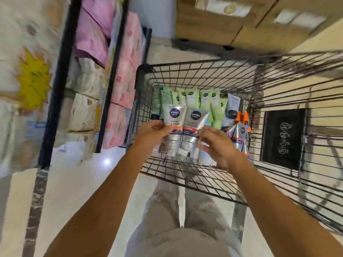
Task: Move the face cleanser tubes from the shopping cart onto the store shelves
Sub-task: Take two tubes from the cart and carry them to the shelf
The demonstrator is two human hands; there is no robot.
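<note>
Two hands reach out over the cart (194, 71) in the middle of the frame. The left hand (154, 135) grips a silver tube (173, 115). Its thumb lies on the front of the tube and its fingers curl behind. The tube stands up from the hand, with the cap end down. The right hand (216, 145) pinches a second silver tube (195, 120) low on its right side, with its fingers curled. The picture is blurry there, so the grip is hard to see well. The two tubes are side by side and touch, between the two hands and above the cart floor.

At the far end of the cart lie many green tubes (191, 97). More silver tubes (241, 134) lie in the cart just right of the right hand. A black sign (282, 138) hangs on the cart at the right.

The shelves (63, 71) stand at the left of the frame, with pink packs (92, 34) on them. Brown boxes (213, 19) are at the top.
</note>
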